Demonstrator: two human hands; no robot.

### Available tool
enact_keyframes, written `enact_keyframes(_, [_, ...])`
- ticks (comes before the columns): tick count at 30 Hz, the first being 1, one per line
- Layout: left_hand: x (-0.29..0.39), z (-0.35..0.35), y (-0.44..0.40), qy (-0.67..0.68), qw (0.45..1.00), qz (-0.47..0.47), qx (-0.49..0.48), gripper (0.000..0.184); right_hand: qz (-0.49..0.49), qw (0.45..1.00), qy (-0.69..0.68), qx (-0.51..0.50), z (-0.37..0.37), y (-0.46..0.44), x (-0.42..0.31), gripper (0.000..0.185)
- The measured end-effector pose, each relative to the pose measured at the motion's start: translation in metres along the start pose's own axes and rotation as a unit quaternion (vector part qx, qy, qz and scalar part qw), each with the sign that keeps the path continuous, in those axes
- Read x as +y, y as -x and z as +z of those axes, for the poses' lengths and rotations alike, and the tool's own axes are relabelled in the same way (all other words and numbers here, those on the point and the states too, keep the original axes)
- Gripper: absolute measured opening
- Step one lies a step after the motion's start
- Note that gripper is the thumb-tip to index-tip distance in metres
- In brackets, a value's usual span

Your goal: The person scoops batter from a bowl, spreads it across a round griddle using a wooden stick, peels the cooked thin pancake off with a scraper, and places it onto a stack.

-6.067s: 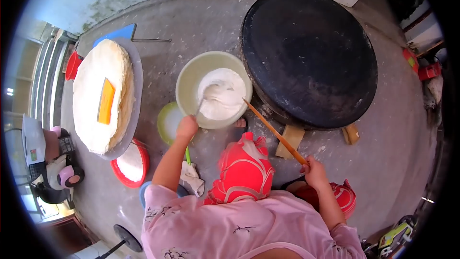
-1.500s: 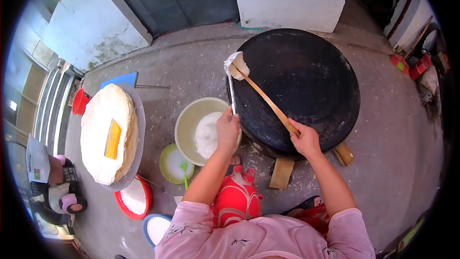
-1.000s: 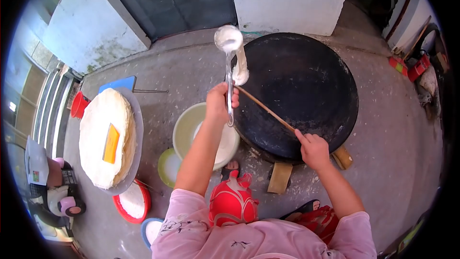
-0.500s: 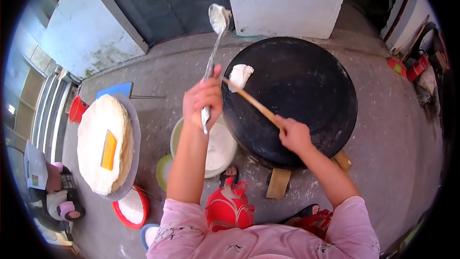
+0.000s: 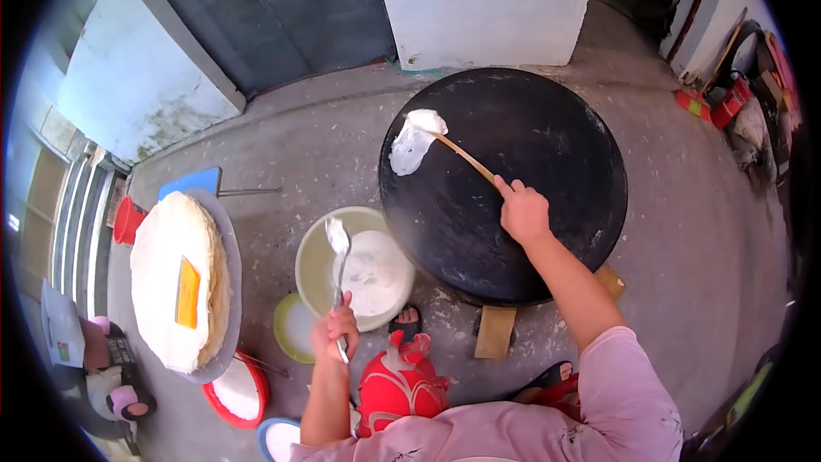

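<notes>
My left hand (image 5: 333,334) is closed around the handle of a metal ladle (image 5: 339,241). The ladle's batter-coated head is over a large pale basin (image 5: 306,248) holding white batter (image 5: 376,278). In my right hand (image 5: 523,212), closed, is a wooden stick (image 5: 470,160) whose far end touches a lump of white batter (image 5: 414,145). That batter lies near the left edge of a big round black griddle (image 5: 522,120), with a thin smear trailing toward me. Whether the stick has a crosspiece under the batter is hidden.
To the left, a tall stack of thin round flatbreads (image 5: 162,265) rests on a round board (image 5: 231,291), with an orange scraper (image 5: 187,295) on top. Green (image 5: 282,334), red (image 5: 263,385) and blue-rimmed (image 5: 267,429) containers stand on the floor. A broom and red dustpan (image 5: 729,103) are far right.
My left hand has lowered the ladle from above the griddle's left side to over the basin. The stick's end has moved into the batter, which is now partly smeared toward me.
</notes>
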State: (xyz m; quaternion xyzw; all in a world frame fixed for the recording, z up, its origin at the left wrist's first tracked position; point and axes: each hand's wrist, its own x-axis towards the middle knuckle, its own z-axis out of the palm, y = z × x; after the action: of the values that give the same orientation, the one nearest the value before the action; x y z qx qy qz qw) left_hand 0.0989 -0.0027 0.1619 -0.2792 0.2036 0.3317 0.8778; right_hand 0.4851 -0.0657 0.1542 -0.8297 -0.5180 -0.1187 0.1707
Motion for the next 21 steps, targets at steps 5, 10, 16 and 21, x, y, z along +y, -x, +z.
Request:
enact_keyframes(5, [0.024,-0.054,-0.003,0.044,0.998,0.005,0.034,0.034,0.008,0.986,-0.157,-0.047,-0.007,0.023,-0.031,0.041])
enact_keyframes(10, [0.018,-0.055,-0.001,0.052,0.996,0.017,0.073,0.032,0.062,0.998,-0.025,0.003,0.004,-0.019,0.005,0.040])
enact_keyframes(16, [0.020,-0.058,-0.009,0.051,0.997,0.015,0.052,0.033,0.002,0.998,-0.041,-0.056,0.001,-0.004,-0.041,0.039])
enact_keyframes(21, [0.027,-0.061,-0.008,0.057,0.996,-0.007,0.061,0.031,0.130,0.983,-0.131,0.015,0.017,-0.029,-0.002,0.038])
